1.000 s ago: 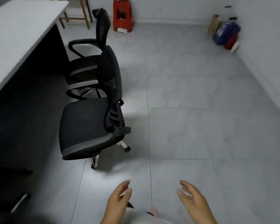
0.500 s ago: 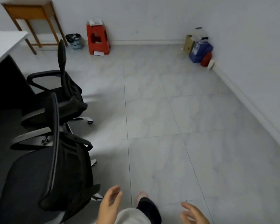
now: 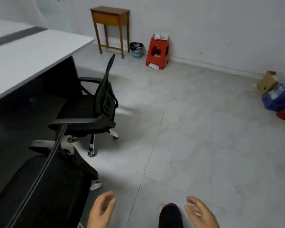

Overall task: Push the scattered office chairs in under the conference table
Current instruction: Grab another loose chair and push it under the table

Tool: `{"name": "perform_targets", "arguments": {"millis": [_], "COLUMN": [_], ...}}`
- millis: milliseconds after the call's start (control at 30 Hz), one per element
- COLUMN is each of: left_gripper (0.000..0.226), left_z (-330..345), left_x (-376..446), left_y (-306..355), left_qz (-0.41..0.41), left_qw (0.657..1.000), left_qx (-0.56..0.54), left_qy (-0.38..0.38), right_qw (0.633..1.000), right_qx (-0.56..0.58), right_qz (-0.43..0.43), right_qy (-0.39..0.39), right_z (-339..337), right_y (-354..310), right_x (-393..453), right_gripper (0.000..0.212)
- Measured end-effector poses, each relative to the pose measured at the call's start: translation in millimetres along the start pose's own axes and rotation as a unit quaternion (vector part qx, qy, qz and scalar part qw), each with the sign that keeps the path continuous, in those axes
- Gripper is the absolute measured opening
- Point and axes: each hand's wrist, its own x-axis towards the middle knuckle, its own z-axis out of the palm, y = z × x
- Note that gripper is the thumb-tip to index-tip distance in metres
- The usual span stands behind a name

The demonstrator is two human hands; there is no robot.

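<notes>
Two black mesh office chairs stand along the right side of the white-topped conference table (image 3: 28, 51). The nearer chair (image 3: 44, 186) fills the lower left, its backrest edge toward me and its seat toward the table. The farther chair (image 3: 92, 111), with armrests and a chrome wheeled base, sits by the table's end, seat partly under the top. My left hand (image 3: 102, 211) hovers open just right of the nearer chair's back, touching nothing. My right hand (image 3: 201, 213) is open and empty over the floor.
A wooden side table (image 3: 111, 18), a small bin (image 3: 136, 49) and a red plastic stool (image 3: 158, 51) line the far wall. A cardboard piece (image 3: 266, 82) and a blue box (image 3: 280, 96) lie at the right. My dark-trousered leg (image 3: 170, 216) is between my hands. Grey tiled floor stretches to the right.
The view has swung and moved forward along the table, so both chairs sit nearer and further left. Both hands stay open and empty low in the view.
</notes>
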Motion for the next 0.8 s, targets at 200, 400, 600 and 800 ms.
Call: {"name": "perform_targets", "arguments": {"millis": [200, 400, 600, 800], "left_gripper": [0.029, 0.025, 0.015, 0.044], "left_z": [26, 12, -41, -119], "left_x": [9, 4, -10, -3], "left_y": [20, 47, 62, 26], "left_qz": [-0.078, -0.068, -0.047, -0.122], "left_qw": [0.971, 0.908, 0.818, 0.735], "left_qx": [-0.059, -0.122, -0.021, 0.334], "left_qy": [0.220, 0.394, 0.573, 0.578], "right_qw": [0.973, 0.882, 0.751, 0.579], "right_qx": [-0.123, -0.195, -0.231, -0.322], "right_qz": [-0.078, -0.219, -0.382, -0.583], "right_qy": [-0.178, -0.368, -0.487, -0.470], "right_z": [4, 94, 208, 314], "right_y": [-88, -174, -215, -246], "right_x": [139, 203, 159, 112], "right_gripper": [0.021, 0.015, 0.022, 0.087]}}
